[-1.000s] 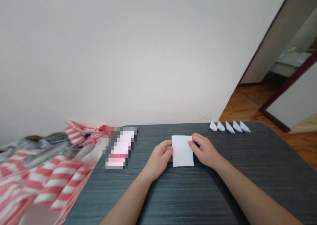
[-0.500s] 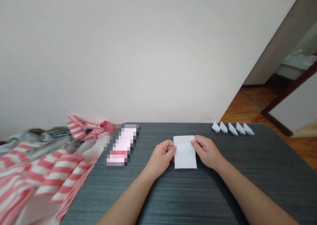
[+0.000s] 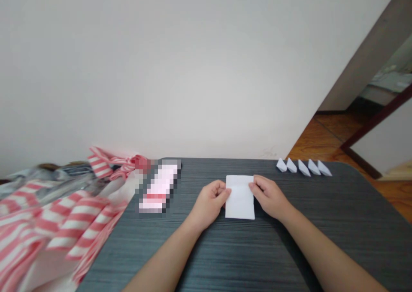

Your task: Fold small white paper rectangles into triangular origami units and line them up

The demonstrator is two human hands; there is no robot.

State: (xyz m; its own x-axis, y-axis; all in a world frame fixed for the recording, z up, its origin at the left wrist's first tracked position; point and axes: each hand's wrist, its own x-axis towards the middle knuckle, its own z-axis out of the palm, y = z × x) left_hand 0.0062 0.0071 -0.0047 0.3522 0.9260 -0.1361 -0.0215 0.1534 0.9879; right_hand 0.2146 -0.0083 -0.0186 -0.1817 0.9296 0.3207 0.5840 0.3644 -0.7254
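A small rectangle of white paper, with a faint crease across its upper part, is held between my two hands above the dark table. My left hand pinches its left edge, thumb in front and the other fingers curled behind. At the upper right edge, my right hand grips the paper the same way, its thumb lying on the front face. The back of the paper is hidden from me.
Several folded white paper shapes stand in a row at the table's far right. A blurred-out pink and white flat item lies at the left. Red-and-white striped cloth is heaped beyond the left edge. A pale wall rises behind.
Both hands keep their hold on the paper. Its lower edge has swung slightly to the left, and the view has shifted a little.
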